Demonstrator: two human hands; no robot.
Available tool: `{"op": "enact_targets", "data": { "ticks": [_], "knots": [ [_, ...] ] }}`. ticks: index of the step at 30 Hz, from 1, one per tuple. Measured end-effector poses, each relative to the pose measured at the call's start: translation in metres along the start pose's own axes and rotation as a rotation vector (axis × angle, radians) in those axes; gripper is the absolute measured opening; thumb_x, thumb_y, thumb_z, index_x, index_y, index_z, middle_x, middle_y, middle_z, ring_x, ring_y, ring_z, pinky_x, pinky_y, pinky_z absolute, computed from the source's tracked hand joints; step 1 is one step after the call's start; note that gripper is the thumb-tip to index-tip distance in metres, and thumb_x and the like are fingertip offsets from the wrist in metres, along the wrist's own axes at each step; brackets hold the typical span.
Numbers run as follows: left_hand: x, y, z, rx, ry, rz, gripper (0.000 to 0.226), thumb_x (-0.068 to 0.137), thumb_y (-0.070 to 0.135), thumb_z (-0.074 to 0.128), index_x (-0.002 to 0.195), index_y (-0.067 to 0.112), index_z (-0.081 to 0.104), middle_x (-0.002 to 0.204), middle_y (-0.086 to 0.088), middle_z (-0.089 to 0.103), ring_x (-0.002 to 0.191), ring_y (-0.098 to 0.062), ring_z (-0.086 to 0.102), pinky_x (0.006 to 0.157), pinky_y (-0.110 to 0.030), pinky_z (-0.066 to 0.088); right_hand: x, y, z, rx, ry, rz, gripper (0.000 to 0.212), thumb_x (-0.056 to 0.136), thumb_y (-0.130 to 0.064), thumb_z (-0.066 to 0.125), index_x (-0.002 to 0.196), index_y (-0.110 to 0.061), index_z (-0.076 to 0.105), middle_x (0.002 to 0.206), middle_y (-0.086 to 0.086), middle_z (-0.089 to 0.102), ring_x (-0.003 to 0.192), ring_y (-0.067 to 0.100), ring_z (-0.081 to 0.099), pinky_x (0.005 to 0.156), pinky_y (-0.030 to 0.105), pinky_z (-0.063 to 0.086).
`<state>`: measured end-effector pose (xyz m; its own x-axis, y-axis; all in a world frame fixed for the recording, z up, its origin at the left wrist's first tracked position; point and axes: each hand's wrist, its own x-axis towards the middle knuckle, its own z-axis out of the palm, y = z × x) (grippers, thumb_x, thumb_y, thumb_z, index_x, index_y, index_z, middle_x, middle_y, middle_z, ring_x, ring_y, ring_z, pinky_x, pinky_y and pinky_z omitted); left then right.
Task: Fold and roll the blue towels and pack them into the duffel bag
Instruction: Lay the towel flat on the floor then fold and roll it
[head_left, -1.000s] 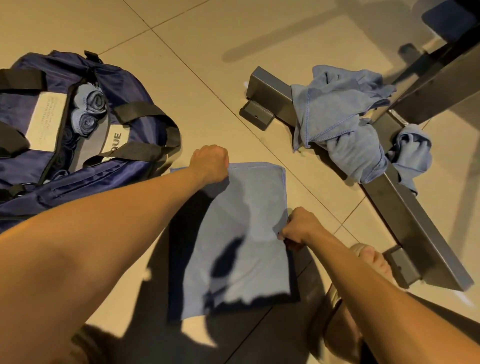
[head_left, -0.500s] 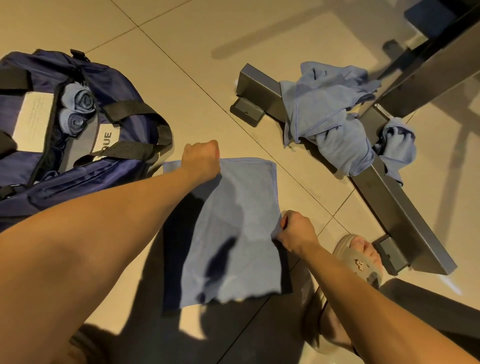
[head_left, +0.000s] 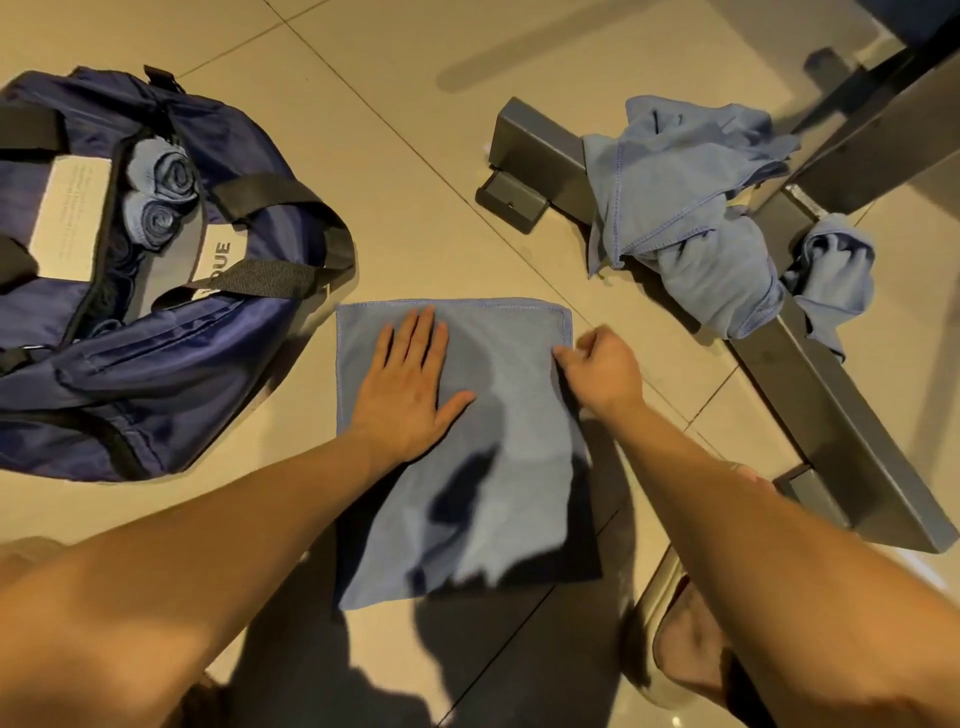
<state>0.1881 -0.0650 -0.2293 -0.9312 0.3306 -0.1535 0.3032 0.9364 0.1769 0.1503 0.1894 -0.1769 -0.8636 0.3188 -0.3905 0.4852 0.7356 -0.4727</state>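
To the left of the flat blue towel (head_left: 509, 493) spread on the beige floor tiles (head_left: 405, 182), a navy nylon duffel bag (head_left: 156, 374) lay unzipped. Two rolled blue towels (head_left: 166, 192) showed their spiral ends in its opening. The left hand (head_left: 410, 384) lay palm down on the flat towel's far left part, its grip fully open, with straight fingers pressing the cloth. The towel itself was one smooth rectangle, its near end in shadow between the person's forearms. At its right edge, close to the far corner, the right hand (head_left: 605, 371) had its grip closed, fingers curled and pinching the hem. Beyond the towel to the right, a heap of crumpled blue towels (head_left: 675, 197) hung over a grey metal floor beam (head_left: 841, 415). A sandalled foot (head_left: 685, 649) stood just right of the towel's near end.
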Motion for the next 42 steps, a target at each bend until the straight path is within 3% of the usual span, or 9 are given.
{"op": "enact_targets", "data": {
  "ticks": [7,15,20,28,31,35,37,40,42],
  "knots": [
    [-0.008,-0.002,0.008,-0.047,0.040,-0.040,0.088,0.098,0.074,0.022,0.163,0.017,0.004,0.170,-0.013,-0.001,0.157,-0.027,-0.008,0.126,-0.053,0.000,0.053,-0.023,0.001,-0.069,-0.002,-0.146,0.024,0.094,-0.025,0.065,0.077,-0.016,0.049,0.082,0.006,0.057,0.079,0.028,0.054,0.068,0.030,0.037],
    [-0.008,-0.003,0.008,-0.035,0.048,-0.038,0.088,0.099,0.074,0.020,0.163,0.016,0.003,0.170,-0.014,-0.002,0.157,-0.028,-0.011,0.126,-0.053,0.001,0.068,-0.020,-0.011,-0.204,0.017,-0.188,0.016,0.096,-0.026,0.063,0.088,-0.014,0.055,0.090,0.008,0.060,0.083,0.027,0.055,0.070,0.032,0.037],
    [-0.008,-0.001,0.007,-0.021,0.042,-0.044,0.092,0.096,0.077,0.019,0.163,0.016,0.004,0.170,-0.014,-0.003,0.157,-0.028,-0.010,0.125,-0.055,0.004,0.063,-0.026,-0.004,-0.250,0.012,-0.324,0.016,0.089,-0.026,0.069,0.098,-0.016,0.060,0.099,0.007,0.063,0.085,0.027,0.060,0.070,0.034,0.047],
    [-0.009,-0.003,0.007,-0.024,0.026,-0.037,0.099,0.092,0.083,0.019,0.163,0.017,0.001,0.170,-0.014,-0.006,0.156,-0.030,-0.012,0.125,-0.056,0.001,0.081,-0.034,-0.009,-0.197,-0.146,-0.154,0.020,0.093,-0.021,0.068,0.092,-0.001,0.069,0.093,0.012,0.069,0.092,0.030,0.066,0.077,0.035,0.051],
    [-0.009,-0.003,0.007,-0.029,0.023,-0.036,0.098,0.092,0.083,0.020,0.163,0.017,0.002,0.170,-0.014,-0.005,0.156,-0.029,-0.011,0.125,-0.056,0.001,0.082,-0.038,-0.015,-0.134,-0.092,-0.136,0.019,0.095,-0.014,0.062,0.091,0.003,0.067,0.097,0.017,0.072,0.093,0.032,0.068,0.084,0.046,0.058],
    [-0.009,-0.002,0.005,-0.028,0.005,-0.031,0.098,0.093,0.083,0.020,0.163,0.017,0.002,0.170,-0.014,-0.004,0.156,-0.030,-0.010,0.125,-0.056,0.001,0.040,-0.034,-0.014,-0.189,-0.065,-0.105,0.018,0.095,-0.022,0.062,0.095,-0.005,0.063,0.105,0.020,0.068,0.099,0.038,0.063,0.075,0.034,0.044],
    [-0.010,0.000,0.001,-0.038,-0.014,-0.054,0.097,0.093,0.082,0.018,0.163,0.017,0.003,0.170,-0.014,-0.003,0.157,-0.030,-0.009,0.125,-0.055,0.001,0.003,-0.019,-0.010,-0.187,-0.074,-0.081,0.020,0.094,-0.028,0.061,0.090,-0.009,0.058,0.096,0.016,0.066,0.092,0.036,0.063,0.069,0.032,0.040],
    [-0.029,0.003,-0.012,-0.104,0.043,-0.126,0.085,0.099,0.070,0.031,0.161,0.013,0.019,0.166,-0.017,0.016,0.154,-0.034,0.012,0.124,-0.055,0.012,-0.051,0.013,-0.007,-0.160,-0.091,-0.034,0.025,0.094,-0.033,0.060,0.077,-0.018,0.049,0.081,0.004,0.061,0.080,0.030,0.059,0.065,0.033,0.040],
    [-0.056,0.002,-0.024,-0.144,0.130,-0.133,0.068,0.100,0.057,0.044,0.150,0.011,0.039,0.152,-0.016,0.037,0.138,-0.036,0.036,0.116,-0.052,0.029,-0.081,0.034,-0.006,-0.136,-0.099,-0.004,0.027,0.095,-0.035,0.059,0.075,-0.021,0.047,0.077,0.000,0.057,0.078,0.028,0.056,0.064,0.032,0.038]
  ]
}}
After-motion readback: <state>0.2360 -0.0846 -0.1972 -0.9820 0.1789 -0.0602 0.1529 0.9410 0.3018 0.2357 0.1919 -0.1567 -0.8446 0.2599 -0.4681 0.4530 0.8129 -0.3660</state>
